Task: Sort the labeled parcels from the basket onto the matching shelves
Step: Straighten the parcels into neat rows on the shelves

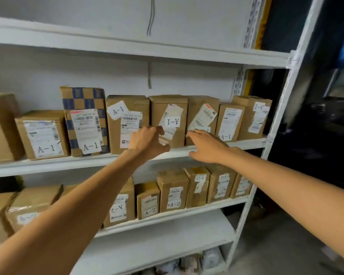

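Two bare forearms (77, 205) reach up to the white shelving (274, 124), whose A-1 shelf (87, 161) holds a tight row of boxes. The parcel (168, 108) with the inverted label stands there near the front lip. The left hand (147, 140) hovers before it, fingers loosely apart, gripping nothing; the right hand (206, 147) rests flat-fingered on the neighbouring box (203, 108). A catching finger could tip either box off.

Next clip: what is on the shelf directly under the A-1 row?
A row of cardboard parcels stands there, several labelled A-2. The left forearm crosses in front and hides part of the row; the labels at the far left are too blurred to read.
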A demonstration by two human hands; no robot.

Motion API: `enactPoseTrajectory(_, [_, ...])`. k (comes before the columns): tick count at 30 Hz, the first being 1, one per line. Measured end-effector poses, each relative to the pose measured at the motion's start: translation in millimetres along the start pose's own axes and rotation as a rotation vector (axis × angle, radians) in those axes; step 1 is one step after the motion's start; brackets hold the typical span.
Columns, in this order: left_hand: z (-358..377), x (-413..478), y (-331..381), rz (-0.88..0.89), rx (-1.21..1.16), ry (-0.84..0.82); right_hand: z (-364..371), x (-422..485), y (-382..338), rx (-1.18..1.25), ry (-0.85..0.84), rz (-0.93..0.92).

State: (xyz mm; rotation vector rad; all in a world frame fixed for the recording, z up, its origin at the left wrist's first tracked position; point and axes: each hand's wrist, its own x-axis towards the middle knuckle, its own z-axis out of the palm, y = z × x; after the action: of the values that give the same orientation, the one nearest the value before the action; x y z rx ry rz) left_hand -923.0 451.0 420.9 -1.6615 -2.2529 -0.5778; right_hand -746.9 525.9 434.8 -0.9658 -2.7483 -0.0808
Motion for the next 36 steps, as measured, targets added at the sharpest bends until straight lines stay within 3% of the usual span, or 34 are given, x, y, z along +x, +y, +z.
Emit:
enactPoseTrajectory(14, [14.4, 69.7, 131.0, 0.147, 0.001, 0.018, -38.9, -23.1, 148.5, -0.023, 0.086, 0.187])
enactPoseTrajectory(25, [51.9, 179.5, 231.6, 0.188, 0.174, 0.063, -45.7, 16.3, 283.6, -0.016, 0.145, 0.109])
enactPoseTrajectory(36, [99.2, 271.2, 271.8, 0.21, 0.171, -0.055, -60.0, 109.6, 362.9, -0.09, 0.216, 0.037])
